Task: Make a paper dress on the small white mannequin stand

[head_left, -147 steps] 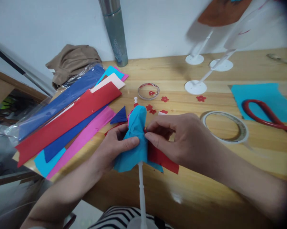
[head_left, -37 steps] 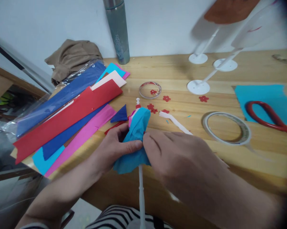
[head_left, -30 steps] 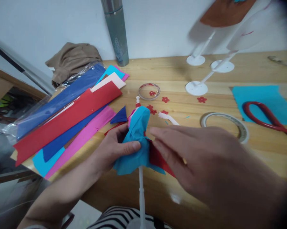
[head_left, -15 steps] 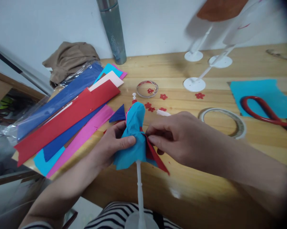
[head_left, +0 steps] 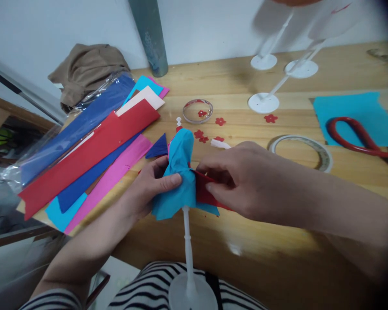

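Observation:
A figure wrapped in light-blue paper (head_left: 183, 150) stands upright on a white stand (head_left: 188, 245), whose round base rests against my striped clothing. My left hand (head_left: 157, 183) wraps round the figure's left side, thumb pressed on its front. From the figure's right side a piece of red paper (head_left: 204, 189) sticks out, pinched between the thumb and fingers of my right hand (head_left: 235, 176). The far end of that red piece is partly hidden behind the right hand. Just behind the figure lies a dark blue paper triangle (head_left: 158, 147).
Coloured paper strips (head_left: 93, 157) lie at left beside a brown cloth (head_left: 93, 71). Behind are a bottle (head_left: 150, 38), a clear tape roll (head_left: 198, 101) and several red paper flowers (head_left: 220, 121). At right are white stands (head_left: 263, 103), another tape roll (head_left: 326, 161) and red-handled scissors (head_left: 358, 133).
My right hand has shifted its pinch along the red paper and swung it outward and up, more level than before. My left hand keeps its hold. The view has tilted slightly downward.

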### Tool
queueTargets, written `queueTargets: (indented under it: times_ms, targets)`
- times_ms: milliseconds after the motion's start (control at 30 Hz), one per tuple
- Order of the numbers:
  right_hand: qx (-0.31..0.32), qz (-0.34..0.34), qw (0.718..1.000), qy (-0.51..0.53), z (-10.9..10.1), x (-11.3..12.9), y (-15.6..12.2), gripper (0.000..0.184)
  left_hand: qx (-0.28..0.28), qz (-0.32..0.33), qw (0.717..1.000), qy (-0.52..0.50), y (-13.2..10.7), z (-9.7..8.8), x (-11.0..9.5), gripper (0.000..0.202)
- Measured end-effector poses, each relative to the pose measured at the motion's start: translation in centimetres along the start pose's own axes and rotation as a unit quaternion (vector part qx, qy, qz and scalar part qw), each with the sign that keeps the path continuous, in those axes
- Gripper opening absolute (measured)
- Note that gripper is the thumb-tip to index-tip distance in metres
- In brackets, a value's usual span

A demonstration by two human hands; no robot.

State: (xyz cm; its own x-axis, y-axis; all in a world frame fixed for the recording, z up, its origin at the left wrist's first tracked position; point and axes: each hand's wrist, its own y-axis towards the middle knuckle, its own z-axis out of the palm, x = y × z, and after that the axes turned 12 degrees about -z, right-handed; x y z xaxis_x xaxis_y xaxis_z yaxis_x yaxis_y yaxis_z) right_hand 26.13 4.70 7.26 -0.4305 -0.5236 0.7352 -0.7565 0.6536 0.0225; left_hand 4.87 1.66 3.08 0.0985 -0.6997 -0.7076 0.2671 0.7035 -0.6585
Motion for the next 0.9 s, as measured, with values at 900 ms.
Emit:
queueTargets:
  times_ms: [900]
  targets:
    - [-0.041,-0.078,0.995,0.052,0.8,0.9,0.3,0.037,0.026,0.017,0.999,0.011,0.1,-0.3,0.4,0.059]
